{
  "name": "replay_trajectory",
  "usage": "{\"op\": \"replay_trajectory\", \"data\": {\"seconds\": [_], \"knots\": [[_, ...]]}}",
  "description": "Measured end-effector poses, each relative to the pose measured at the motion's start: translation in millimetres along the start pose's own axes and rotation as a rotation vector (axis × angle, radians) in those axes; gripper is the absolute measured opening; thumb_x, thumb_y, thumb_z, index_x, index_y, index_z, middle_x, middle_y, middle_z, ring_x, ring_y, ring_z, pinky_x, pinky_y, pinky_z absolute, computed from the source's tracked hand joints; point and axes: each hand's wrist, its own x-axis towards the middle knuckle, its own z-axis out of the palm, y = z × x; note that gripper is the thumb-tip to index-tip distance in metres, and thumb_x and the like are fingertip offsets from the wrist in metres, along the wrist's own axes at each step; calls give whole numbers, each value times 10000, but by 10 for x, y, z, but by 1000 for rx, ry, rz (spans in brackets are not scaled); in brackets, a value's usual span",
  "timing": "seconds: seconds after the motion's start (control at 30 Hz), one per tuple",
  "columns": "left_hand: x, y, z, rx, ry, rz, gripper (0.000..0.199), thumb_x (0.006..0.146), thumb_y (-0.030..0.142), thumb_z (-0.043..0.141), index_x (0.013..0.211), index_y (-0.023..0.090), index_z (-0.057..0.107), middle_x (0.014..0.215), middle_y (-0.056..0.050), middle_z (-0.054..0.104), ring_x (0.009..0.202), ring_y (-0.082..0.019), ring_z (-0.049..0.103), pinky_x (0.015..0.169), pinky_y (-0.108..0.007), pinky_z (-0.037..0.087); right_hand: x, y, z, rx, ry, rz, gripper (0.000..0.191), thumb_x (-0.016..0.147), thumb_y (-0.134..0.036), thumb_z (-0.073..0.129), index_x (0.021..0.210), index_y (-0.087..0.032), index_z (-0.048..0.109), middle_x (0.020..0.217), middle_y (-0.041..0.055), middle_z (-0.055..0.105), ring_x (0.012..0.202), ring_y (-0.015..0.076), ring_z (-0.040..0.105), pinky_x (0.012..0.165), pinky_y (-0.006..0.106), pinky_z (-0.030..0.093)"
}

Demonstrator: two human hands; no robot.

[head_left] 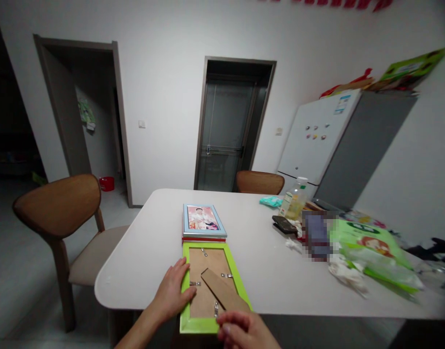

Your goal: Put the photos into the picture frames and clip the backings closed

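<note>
A green photo frame (pixel 235 271) lies face down at the table's front edge, its brown backing showing with several metal clips and a stand flap (pixel 220 288). The frame's near end reaches past the table edge. My left hand (pixel 173 288) rests on the frame's left side, fingers apart, thumb near the left clip. At the lower right corner, my right hand (pixel 242 329) has its fingers bent together by the bottom clip (pixel 216 309); what they pinch, if anything, is too small to tell. Just beyond lies a blue frame (pixel 203 220) with a photo, face up, on top of a red one (pixel 204 239).
The white table (pixel 142 261) carries a bottle (pixel 294 198), a black item (pixel 284 224), a teal packet (pixel 271 201), a green bag (pixel 375 247) and crumpled tissue (pixel 348 275) on the right. Wooden chairs stand at the left (pixel 62 208) and behind (pixel 261 182).
</note>
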Motion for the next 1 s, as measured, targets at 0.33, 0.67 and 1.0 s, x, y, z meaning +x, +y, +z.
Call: {"op": "replay_trajectory", "data": {"seconds": [0.33,0.67,1.0], "knots": [[11,-43,64,-33,55,-2,592,630,235,475,1200,92,403,1321,-98,334,1198,-183,315,1005,-276,223,760,-133,-534,-1097,415,-252,281,618,-110,445,806,-147,650,917,94,575,837,169,530,760,236,377],[-4,-16,65,-39,74,0,605,638,210,450,1224,83,371,1319,-102,336,1195,-175,321,1004,-261,226,755,-139,-351,-1194,511,-332,258,745,-214,425,892,-198,635,958,99,558,892,196,481,766,268,345],[-9,17,70,-5,66,-9,583,653,229,429,1211,65,387,1315,-108,342,1199,-179,313,1002,-257,222,806,-227,332,-1138,260,-501,180,739,-213,469,721,-203,648,781,45,585,795,156,483,717,240,341]]}}
